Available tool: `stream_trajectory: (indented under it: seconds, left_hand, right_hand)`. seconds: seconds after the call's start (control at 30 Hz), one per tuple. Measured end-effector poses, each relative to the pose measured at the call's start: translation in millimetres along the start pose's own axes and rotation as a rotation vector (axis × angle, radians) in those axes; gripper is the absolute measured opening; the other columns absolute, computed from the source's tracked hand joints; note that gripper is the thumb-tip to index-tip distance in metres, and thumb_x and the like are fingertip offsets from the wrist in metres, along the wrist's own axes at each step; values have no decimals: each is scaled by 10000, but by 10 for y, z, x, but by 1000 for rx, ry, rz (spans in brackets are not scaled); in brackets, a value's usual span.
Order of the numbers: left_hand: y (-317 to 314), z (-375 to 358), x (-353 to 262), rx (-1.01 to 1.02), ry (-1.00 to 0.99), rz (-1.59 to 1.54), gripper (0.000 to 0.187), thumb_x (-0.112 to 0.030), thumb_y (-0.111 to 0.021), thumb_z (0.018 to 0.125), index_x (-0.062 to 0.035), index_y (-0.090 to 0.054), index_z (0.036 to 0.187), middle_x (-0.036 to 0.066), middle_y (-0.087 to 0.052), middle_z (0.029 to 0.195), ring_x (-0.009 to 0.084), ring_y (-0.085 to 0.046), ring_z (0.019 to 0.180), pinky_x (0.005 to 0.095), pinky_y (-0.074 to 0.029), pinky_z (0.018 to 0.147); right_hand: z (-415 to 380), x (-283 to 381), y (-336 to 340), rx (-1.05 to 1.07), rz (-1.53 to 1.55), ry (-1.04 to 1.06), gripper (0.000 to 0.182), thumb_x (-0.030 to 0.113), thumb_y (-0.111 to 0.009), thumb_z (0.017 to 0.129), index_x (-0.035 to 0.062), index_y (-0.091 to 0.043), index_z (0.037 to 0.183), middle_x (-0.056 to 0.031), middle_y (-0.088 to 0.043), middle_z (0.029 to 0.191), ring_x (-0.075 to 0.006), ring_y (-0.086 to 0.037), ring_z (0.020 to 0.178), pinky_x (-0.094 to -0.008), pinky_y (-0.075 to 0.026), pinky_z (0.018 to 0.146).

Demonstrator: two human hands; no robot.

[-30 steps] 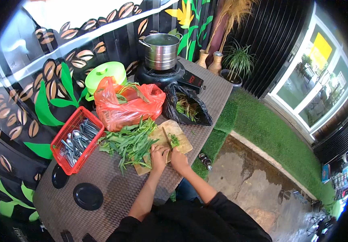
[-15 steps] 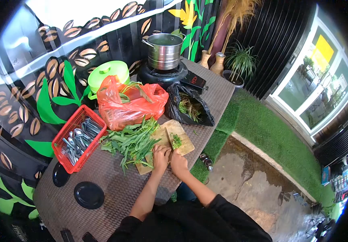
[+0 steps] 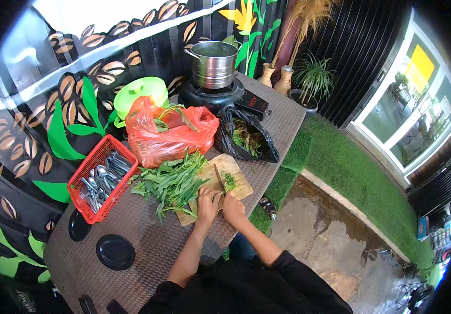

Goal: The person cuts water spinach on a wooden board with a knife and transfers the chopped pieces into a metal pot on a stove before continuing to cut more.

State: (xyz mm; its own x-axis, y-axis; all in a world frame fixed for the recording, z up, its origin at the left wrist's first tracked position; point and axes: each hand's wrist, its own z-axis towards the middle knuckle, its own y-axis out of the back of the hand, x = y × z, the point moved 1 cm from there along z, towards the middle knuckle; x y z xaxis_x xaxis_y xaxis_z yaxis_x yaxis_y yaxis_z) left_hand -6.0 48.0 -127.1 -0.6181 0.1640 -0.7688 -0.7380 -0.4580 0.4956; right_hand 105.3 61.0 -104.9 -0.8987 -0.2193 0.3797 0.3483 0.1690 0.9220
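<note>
Red lettering shows on the black box [image 3: 252, 103] beside the stove [image 3: 196, 97]; its characters are too small and slanted to read with certainty. White letters at the lower left edge of the wall [image 3: 25, 302] are likewise not legible, and no writing can be made out on the yellow panel [image 3: 420, 68] of the glass door. The right hand [image 3: 233, 206] is closed around the handle of a knife [image 3: 218, 176], whose blade points away from the person over the cutting board [image 3: 243, 180]. The left hand [image 3: 207, 204] is partly closed, fingers curled down at the board close to the knife; whether it grips any stems cannot be determined. Chopped greens [image 3: 229, 181] lie on the board just beyond the right hand, beside the blade. A heap of uncut leafy greens [image 3: 170, 180] lies to the left of the left hand, partly on the board and partly on the table [image 3: 168, 246]. Beyond the heap sits a red plastic bag [image 3: 173, 138], with an open black bag [image 3: 228, 125] to its right. A red basket [image 3: 111, 198] of cutlery [image 3: 93, 188] stands left of the heap. A metal pot [image 3: 214, 73] rests upright on the stove.
</note>
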Motion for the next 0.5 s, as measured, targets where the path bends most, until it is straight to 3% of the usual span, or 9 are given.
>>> stream_trajectory:
  seconds: [0.07,0.17,0.37,0.5]
  left_hand:
    - [-13,27,29,1,-8,-7,89,-35,-629,777,4,-677,840,155,-623,887,338,-534,938,411,-406,928]
    - [-18,29,26,2,6,7,80,-34,-628,778,2,-673,834,157,-617,886,349,-527,956,423,-383,968]
    - [1,20,-26,3,52,-2,75,-39,-630,774,-3,-669,827,164,-604,892,363,-507,1005,431,-387,958]
    - [-8,32,33,8,-3,18,75,-37,-624,778,4,-665,826,166,-600,904,361,-507,1002,428,-396,940]
  right_hand:
    - [-6,-5,8,-15,2,40,206,110,-492,851,-42,-447,984,-232,-650,747,-364,-674,714,-435,-552,578]
    - [-119,67,-50,8,9,-65,213,115,-503,848,-44,-447,977,-240,-645,733,-358,-675,707,-427,-550,552]
    - [-2,44,32,-8,51,54,221,125,-489,861,-53,-442,982,-257,-642,745,-371,-672,709,-447,-548,567]
    - [-88,104,-135,-10,64,-55,229,117,-480,862,-55,-432,1004,-249,-645,755,-383,-667,716,-453,-549,603]
